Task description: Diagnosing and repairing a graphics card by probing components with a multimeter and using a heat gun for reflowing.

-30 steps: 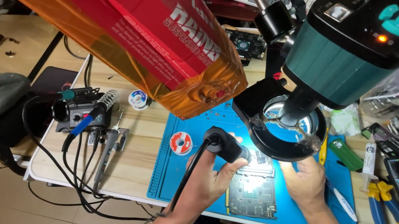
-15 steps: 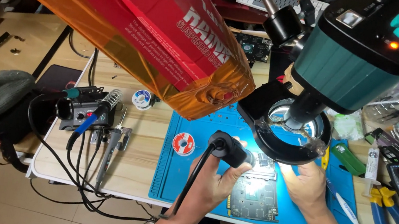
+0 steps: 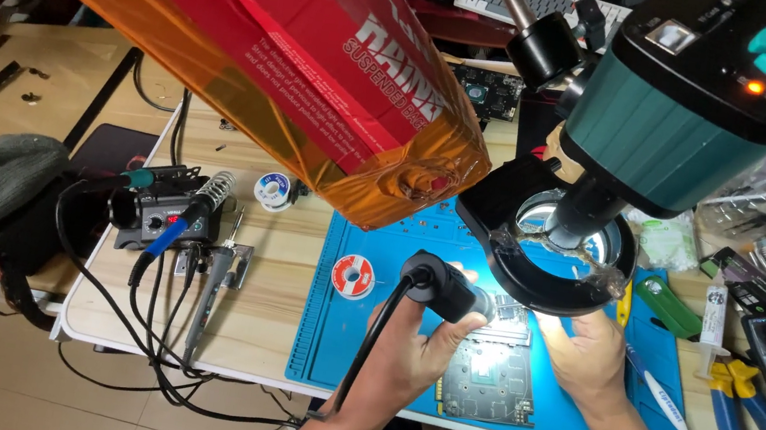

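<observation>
Above my left hand (image 3: 413, 351) and right hand (image 3: 584, 356), the black ring light (image 3: 553, 261) under the teal microscope head (image 3: 694, 100) hangs low over the green circuit board (image 3: 491, 373), leaving only a thin gap. The red and orange box (image 3: 308, 42) overhangs the upper left of the blue rubber mat (image 3: 344, 341). Bare mat lies left of my left hand, near the red solder spool (image 3: 354, 274); pliers with blue and yellow handles (image 3: 738, 410) crowd the desk (image 3: 255, 327) on the right.
</observation>
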